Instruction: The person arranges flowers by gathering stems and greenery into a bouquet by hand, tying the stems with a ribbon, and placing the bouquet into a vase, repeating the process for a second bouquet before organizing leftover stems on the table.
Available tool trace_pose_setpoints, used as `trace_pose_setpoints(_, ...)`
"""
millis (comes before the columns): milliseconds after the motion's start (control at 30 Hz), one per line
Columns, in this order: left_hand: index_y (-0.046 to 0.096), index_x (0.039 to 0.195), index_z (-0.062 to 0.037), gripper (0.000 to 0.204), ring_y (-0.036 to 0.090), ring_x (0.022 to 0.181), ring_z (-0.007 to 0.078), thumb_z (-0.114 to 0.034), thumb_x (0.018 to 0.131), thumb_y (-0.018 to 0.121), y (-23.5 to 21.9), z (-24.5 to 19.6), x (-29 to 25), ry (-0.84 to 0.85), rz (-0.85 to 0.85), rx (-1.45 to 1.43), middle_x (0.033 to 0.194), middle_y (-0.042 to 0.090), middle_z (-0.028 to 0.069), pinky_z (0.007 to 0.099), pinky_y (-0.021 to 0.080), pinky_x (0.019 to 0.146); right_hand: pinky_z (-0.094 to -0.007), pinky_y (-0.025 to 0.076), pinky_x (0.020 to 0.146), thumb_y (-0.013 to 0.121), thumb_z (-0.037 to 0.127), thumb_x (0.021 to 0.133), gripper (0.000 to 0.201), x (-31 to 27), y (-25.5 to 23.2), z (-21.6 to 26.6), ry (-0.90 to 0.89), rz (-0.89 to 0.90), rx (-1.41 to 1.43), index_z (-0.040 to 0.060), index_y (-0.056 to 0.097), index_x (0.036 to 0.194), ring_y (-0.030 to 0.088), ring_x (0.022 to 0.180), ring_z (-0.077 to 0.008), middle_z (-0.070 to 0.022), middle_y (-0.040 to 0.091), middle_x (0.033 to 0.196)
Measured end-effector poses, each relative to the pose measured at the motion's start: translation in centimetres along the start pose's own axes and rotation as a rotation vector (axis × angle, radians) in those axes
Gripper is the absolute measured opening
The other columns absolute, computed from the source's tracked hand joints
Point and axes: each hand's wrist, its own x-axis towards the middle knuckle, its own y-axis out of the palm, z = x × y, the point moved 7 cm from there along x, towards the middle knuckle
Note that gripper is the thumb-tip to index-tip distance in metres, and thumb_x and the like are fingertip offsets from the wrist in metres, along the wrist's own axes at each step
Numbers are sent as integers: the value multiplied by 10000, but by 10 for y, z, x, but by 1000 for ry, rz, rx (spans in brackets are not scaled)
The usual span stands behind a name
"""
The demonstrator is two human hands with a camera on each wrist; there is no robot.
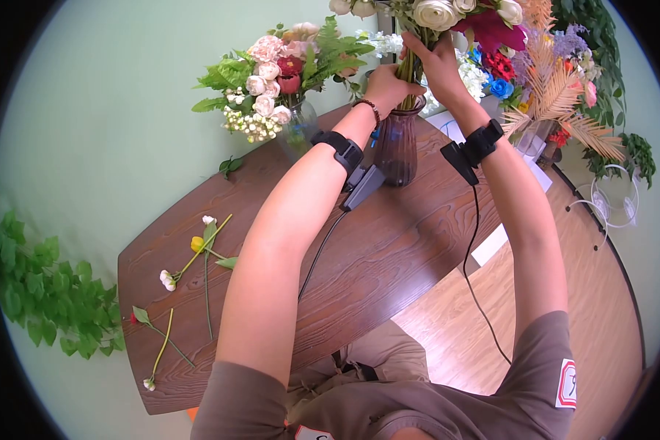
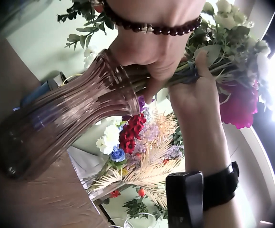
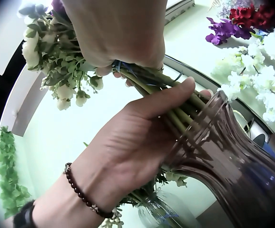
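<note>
A bouquet of white flowers [image 1: 434,13] with green leaves and a magenta bloom [image 1: 495,31] stands above a ribbed, purplish glass vase [image 1: 397,150]. The left hand [image 1: 390,86] wraps its fingers and thumb around the green stems [image 3: 179,121] right at the vase's rim. Higher up, just beneath the blooms, the right hand [image 1: 441,70] grips the same bundle. A dark tie [image 3: 128,69] shows around the stems by the right hand. In the right wrist view the lower stem ends pass behind the vase's rim. Part of the bouquet's top is cut off in the head view.
Left of the vase, a clear glass vase [image 1: 298,125] holds pink and white flowers. Loose cut stems, including a yellow flower [image 1: 197,243], lie on the brown wooden table [image 1: 359,271]. Colourful flowers and dried palm leaves [image 1: 554,95] stand at right. A cable [image 1: 479,293] hangs from the right wrist.
</note>
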Motion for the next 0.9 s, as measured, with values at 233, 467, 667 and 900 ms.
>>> trace_pose_setpoints(233, 670, 901, -14, 386, 655, 758, 248, -219, 603, 807, 0, -5, -1, 102, -57, 174, 809, 682, 132, 352, 492, 728, -272, 463, 619, 616, 196, 872, 212, 0, -9, -1, -1, 10, 5, 17, 506, 901, 574, 651, -131, -47, 581, 722)
trace_pose_setpoints(467, 665, 849, -20, 435, 642, 778, 291, -367, 619, 793, 3, -25, -15, 192, -193, 654, 795, 664, 125, 380, 484, 733, -273, 461, 610, 599, 217, 885, 213, -1, -12, -10, 55, 29, 16, 20, 535, 840, 573, 643, -130, -46, 585, 698)
trace_pose_setpoints(667, 664, 821, -27, 480, 613, 778, 322, -427, 588, 788, 2, -42, -31, 389, -382, 1139, 769, 644, 147, 390, 471, 720, -277, 459, 636, 604, 218, 880, 206, -7, -7, -15, 75, 45, -15, 21, 560, 834, 575, 659, -126, -45, 603, 710)
trace_pose_setpoints(900, 652, 816, -8, 461, 627, 745, 345, -414, 634, 774, 0, -24, -24, 275, -217, 885, 794, 644, 182, 414, 491, 689, -267, 464, 724, 638, 217, 848, 243, -17, -2, -23, 160, 51, -41, -17, 615, 907, 599, 750, -127, -66, 654, 815)
